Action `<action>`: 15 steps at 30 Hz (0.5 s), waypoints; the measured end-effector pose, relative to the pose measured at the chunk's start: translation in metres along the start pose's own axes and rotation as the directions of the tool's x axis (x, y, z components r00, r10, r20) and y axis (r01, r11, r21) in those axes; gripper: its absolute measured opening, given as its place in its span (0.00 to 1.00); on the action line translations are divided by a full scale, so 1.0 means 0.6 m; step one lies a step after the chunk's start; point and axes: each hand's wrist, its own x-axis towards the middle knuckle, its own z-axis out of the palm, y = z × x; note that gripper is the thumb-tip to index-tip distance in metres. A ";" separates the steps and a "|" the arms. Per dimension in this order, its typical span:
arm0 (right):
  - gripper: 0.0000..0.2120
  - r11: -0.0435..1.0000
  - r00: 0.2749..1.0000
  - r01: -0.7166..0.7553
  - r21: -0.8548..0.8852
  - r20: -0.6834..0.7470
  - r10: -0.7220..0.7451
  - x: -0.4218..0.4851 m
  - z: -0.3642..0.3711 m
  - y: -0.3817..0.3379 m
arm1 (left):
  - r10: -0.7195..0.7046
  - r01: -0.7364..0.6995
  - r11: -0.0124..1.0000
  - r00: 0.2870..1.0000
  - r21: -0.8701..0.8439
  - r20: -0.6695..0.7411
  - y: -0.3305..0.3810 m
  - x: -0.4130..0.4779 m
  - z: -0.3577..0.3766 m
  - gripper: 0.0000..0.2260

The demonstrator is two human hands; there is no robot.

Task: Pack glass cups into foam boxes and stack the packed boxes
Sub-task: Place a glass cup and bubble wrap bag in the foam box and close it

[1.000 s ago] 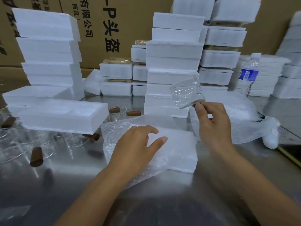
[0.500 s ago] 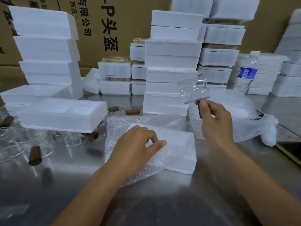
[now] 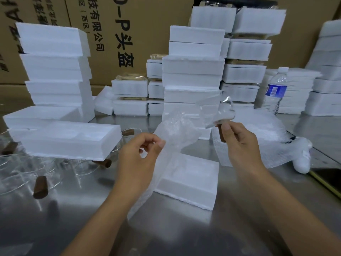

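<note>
Above foam box, left hand pinching bubble wrap, right hand gripping glass cup

Cardboard carton, rear: black print running downward, "技有限公司", "(西区)", "—P头盔". Water bottle: blue label, lettering too small to read.

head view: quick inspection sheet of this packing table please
surface: steel table, shiny, reflective
job's things: glass cup in the air; bubble wrap held up over open foam box; more cups at left
clutter: water bottle; wrap roll
hands: left hand pinches bubble wrap; right hand grips cup's brown handle
cables: nothing seen
surroundings: foam box stacks; cardboard cartons
</note>
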 end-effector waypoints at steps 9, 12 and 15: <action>0.08 0.951 0.989 0.118 -0.285 0.118 -0.088 -0.003 0.001 0.012 | 0.046 -0.053 0.997 0.989 -0.048 -0.139 -0.012 0.010 -0.004 0.06; 0.08 0.891 0.982 0.173 -0.419 0.140 -0.125 0.000 -0.003 0.020 | 0.063 -0.077 0.993 0.987 -0.094 -0.145 -0.006 0.009 -0.005 0.04; 0.11 0.821 0.981 0.192 -0.537 0.135 -0.141 0.000 -0.006 0.026 | 0.070 -0.091 0.986 0.986 -0.140 -0.149 -0.001 0.008 -0.005 0.04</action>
